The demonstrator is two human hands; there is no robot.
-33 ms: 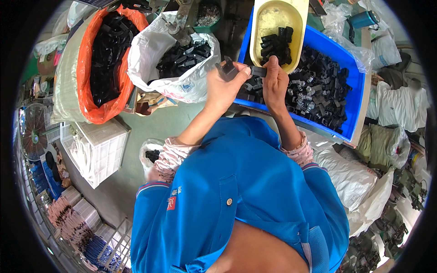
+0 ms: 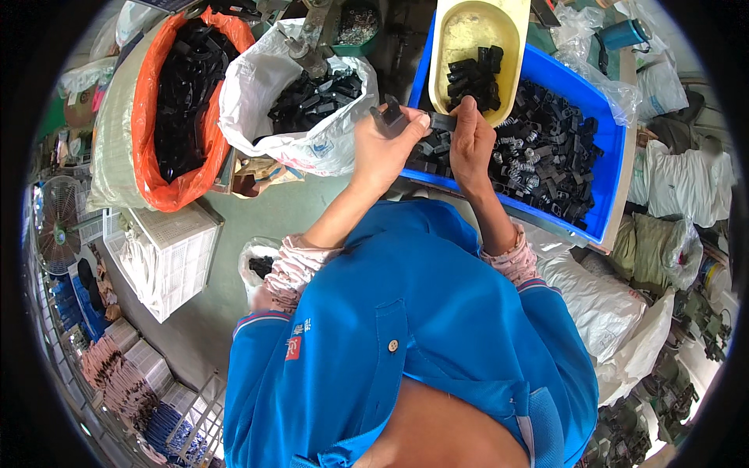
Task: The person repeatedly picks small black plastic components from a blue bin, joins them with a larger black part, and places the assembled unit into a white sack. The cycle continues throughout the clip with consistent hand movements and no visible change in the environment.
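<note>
Left grip [image 2: 380, 152] and right grip [image 2: 473, 148] both narrow, at the upper centre of the frame.
From my remote seat, I have the left closed around a black part [image 2: 392, 120] with upright tabs, and the right pinching a dark piece [image 2: 443, 122] just beside it (whether the two are joined, I cannot tell). Both are at the upper centre, just below and left of the yellow tray [image 2: 477, 31] of black pieces [image 2: 485, 69]. The blue bin [image 2: 615, 175] of springs and parts fills the upper right; a white sack [image 2: 243, 97] stands at upper left.
</note>
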